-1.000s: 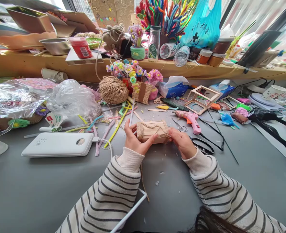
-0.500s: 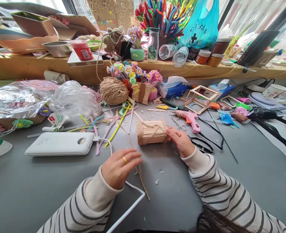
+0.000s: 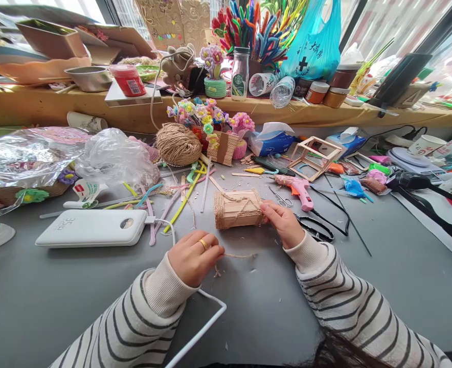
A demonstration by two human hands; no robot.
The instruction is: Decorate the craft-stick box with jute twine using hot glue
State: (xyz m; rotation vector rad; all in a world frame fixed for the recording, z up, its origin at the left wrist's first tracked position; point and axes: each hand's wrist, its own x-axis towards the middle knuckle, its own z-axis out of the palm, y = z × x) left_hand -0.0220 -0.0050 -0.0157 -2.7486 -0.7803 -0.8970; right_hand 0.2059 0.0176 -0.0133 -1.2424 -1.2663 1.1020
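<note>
A small wooden stick box (image 3: 236, 210) wrapped with jute twine lies on its side on the grey table (image 3: 57, 296). My right hand (image 3: 285, 223) grips its right end, fingers closed on it. My left hand (image 3: 194, 256), with a gold ring, rests on the table in front of the box and pinches a loose strand of twine (image 3: 236, 255) that runs to the right. Both arms wear striped sleeves.
A white power bank (image 3: 91, 228) with cable lies at left. A twine ball (image 3: 178, 144), pipe cleaners, a pink glue gun (image 3: 297, 189), scissors (image 3: 314, 230), a wooden frame (image 3: 313, 156) and plastic bags crowd the table's far half. A cluttered shelf runs behind.
My left hand let go of the box's left end, dropped to the table in front and closed on the loose twine strand. My right hand stayed on the box.
</note>
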